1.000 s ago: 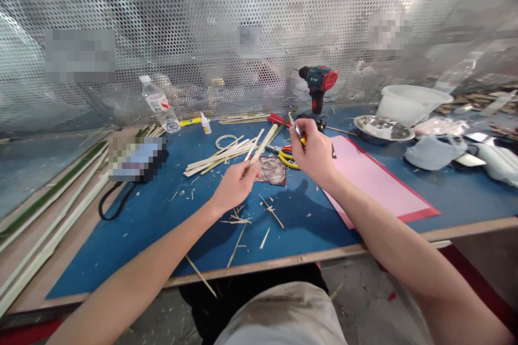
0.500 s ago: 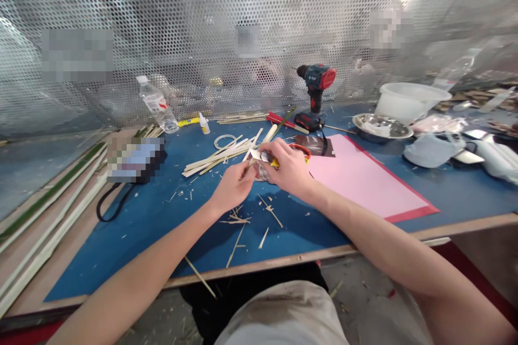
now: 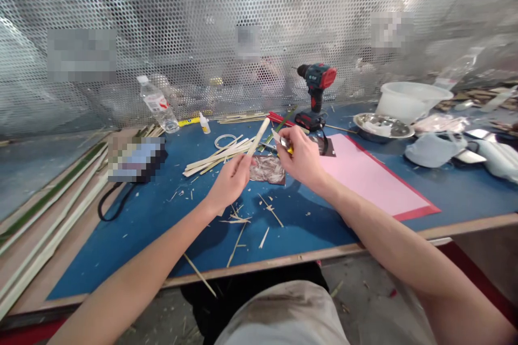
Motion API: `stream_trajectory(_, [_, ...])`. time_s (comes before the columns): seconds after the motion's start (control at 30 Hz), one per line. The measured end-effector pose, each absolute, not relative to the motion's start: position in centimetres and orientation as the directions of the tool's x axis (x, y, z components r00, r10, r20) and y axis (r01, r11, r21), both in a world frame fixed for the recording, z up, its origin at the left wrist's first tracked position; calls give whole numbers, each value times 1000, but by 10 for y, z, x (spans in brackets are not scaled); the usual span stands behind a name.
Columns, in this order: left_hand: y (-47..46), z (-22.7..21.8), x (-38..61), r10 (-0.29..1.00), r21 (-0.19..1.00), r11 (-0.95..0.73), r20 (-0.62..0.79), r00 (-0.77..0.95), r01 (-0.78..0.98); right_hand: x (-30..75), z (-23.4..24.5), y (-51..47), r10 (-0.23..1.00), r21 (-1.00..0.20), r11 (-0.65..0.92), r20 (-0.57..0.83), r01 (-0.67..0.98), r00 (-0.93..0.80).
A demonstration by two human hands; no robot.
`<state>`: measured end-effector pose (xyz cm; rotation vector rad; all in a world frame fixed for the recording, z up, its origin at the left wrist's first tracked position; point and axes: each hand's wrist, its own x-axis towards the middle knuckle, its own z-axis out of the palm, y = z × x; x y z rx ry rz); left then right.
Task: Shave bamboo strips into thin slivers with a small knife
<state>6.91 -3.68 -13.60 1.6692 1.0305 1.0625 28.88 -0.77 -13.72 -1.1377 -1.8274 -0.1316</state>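
My left hand (image 3: 231, 180) is closed around a pale bamboo strip (image 3: 259, 135), which points up and away from me. In my right hand (image 3: 301, 157) is a utility knife (image 3: 287, 145) with yellow on its handle, gripped to the right of the strip and apart from it. Beneath and between the hands lies a dark sheet of what looks like sandpaper (image 3: 267, 170), smeared with whitish dust. Several more bamboo strips (image 3: 214, 159) lie in a loose pile beyond my left hand.
A cordless drill (image 3: 315, 86) stands at the back, near a small glue bottle (image 3: 204, 124) and a tilted water bottle (image 3: 157, 105). Pink paper (image 3: 364, 177) lies right, with a metal bowl (image 3: 382, 132) behind. Shavings (image 3: 238, 220) litter the blue mat (image 3: 149, 237); long bamboo lengths (image 3: 52, 231) lie left.
My hands have moved apart, the right one a little to the right with the knife. The bamboo strip now angles upward from my left hand, and the dusty sheet between shows more fully.
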Motion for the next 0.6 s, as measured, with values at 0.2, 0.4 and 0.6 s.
stream_trajectory(0.2, [-26,-130,62,922,900,-269,343,178,-342,278,-138,-22,648,-339,681,692,649,-318])
stream_trajectory(0.4, [-9,-136,47,881,895,-416,441,170,-162,275,-139,-27,608,-263,770,581,582,-541])
stream_trajectory(0.6, [-5,-120,27,864,866,-497,487,127,58,271,-141,-28,482,-175,868,516,464,-708])
